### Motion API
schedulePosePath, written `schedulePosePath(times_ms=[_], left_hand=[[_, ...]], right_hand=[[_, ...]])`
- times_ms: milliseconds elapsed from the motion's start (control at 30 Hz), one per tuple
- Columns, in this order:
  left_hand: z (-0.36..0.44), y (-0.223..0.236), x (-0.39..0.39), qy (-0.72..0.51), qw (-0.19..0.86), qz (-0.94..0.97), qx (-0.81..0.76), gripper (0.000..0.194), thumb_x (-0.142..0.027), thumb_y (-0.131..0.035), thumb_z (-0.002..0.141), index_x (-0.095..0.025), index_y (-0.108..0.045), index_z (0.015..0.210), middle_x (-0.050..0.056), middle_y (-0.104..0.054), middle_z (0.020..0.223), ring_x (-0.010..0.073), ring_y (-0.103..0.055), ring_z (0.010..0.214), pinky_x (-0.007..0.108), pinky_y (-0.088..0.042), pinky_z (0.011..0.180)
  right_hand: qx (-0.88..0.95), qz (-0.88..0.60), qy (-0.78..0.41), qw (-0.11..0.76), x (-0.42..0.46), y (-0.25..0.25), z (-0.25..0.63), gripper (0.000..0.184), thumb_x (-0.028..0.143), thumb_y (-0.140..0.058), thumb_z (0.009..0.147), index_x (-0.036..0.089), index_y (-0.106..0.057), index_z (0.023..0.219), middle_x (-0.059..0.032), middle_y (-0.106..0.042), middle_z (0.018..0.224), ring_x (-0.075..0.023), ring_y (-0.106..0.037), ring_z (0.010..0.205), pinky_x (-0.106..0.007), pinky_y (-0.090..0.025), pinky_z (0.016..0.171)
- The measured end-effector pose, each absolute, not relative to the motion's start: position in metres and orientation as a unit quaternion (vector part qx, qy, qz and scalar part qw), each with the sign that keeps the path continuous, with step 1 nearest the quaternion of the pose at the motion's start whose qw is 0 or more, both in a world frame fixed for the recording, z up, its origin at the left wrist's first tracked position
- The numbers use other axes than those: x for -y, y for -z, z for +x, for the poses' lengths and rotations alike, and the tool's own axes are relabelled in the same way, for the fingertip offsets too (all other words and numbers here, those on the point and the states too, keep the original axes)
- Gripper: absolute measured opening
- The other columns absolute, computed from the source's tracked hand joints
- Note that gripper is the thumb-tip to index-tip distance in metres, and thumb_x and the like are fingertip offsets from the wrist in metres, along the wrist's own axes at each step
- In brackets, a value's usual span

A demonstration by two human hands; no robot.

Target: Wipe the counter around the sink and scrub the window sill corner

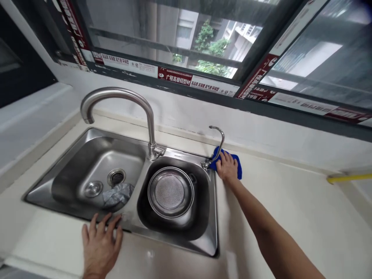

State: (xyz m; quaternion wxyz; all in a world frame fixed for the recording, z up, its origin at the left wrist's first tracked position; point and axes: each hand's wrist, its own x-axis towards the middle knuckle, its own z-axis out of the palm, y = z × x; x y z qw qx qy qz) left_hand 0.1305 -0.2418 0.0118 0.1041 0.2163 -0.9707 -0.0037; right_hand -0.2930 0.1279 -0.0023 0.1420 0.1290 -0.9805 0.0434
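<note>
a soft blue cloth (236,164) is pressed flat onto the pale, smooth worktop (290,209) by the right hand (227,166), fingers spread over it, just beside the thin curved tap (218,141) at the back right corner of the brushed steel double sink (174,238). the left hand (100,242) is laid open on the sink's front rim. a round perforated steel strainer (170,191) is seen in the right basin. red and white stickers (190,79) with small chinese print, mostly unreadable, are stuck along the window frame.
</note>
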Motion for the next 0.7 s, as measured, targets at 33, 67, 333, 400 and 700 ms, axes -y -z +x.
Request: schedulePosePath(times_ms=[33,67,333,400,700], left_hand=[[0.131,-0.012,0.242,0.006,0.102,0.220,0.970,0.037,-0.034,-0.054,0.086,-0.024,-0.069,0.118,0.012,-0.070,0.124,0.0444,-0.043,0.136,0.071,-0.035,0.112],[0.132,-0.013,0.242,0.008,0.102,0.224,0.969,0.036,-0.034,-0.053,0.087,-0.024,-0.069,0.118,0.012,-0.070,0.124,0.0439,-0.043,0.136,0.071,-0.034,0.113],[0.132,-0.017,0.240,0.016,0.129,0.227,0.965,0.035,-0.035,-0.049,0.088,-0.022,-0.071,0.112,0.011,-0.072,0.121,0.0432,-0.045,0.134,0.069,-0.035,0.112],[0.133,-0.020,0.239,0.016,0.141,0.224,0.964,0.034,-0.035,-0.048,0.088,-0.022,-0.073,0.108,0.011,-0.074,0.118,0.0427,-0.046,0.132,0.068,-0.036,0.112],[0.138,-0.031,0.239,0.061,0.177,0.214,0.959,0.029,-0.025,-0.051,0.079,-0.029,-0.076,0.095,0.010,-0.076,0.110,0.0372,-0.054,0.125,0.071,-0.036,0.110]], right_hand=[[0.981,0.128,-0.040,0.138,-0.127,0.002,-0.291,0.057,0.035,-0.028,0.097,0.018,-0.039,0.150,-0.0132,-0.041,0.156,-0.0307,-0.035,0.143,-0.059,-0.028,0.118],[0.982,0.131,-0.034,0.131,-0.125,0.001,-0.288,0.057,0.034,-0.028,0.097,0.019,-0.038,0.151,-0.0133,-0.040,0.157,-0.0308,-0.034,0.143,-0.059,-0.028,0.118],[0.974,0.206,0.002,0.100,-0.121,-0.013,-0.197,0.050,0.031,-0.041,0.091,0.026,-0.055,0.139,-0.0068,-0.039,0.159,-0.0286,-0.033,0.146,-0.056,-0.029,0.119],[0.971,0.218,0.001,0.102,-0.122,-0.018,-0.166,0.046,0.030,-0.044,0.090,0.026,-0.060,0.133,-0.0060,-0.043,0.157,-0.0282,-0.035,0.145,-0.054,-0.030,0.119],[0.956,0.274,-0.070,0.082,-0.148,-0.009,-0.036,0.042,0.025,-0.046,0.086,0.026,-0.062,0.125,-0.0027,-0.047,0.154,-0.0309,-0.033,0.147,-0.061,-0.033,0.120]])
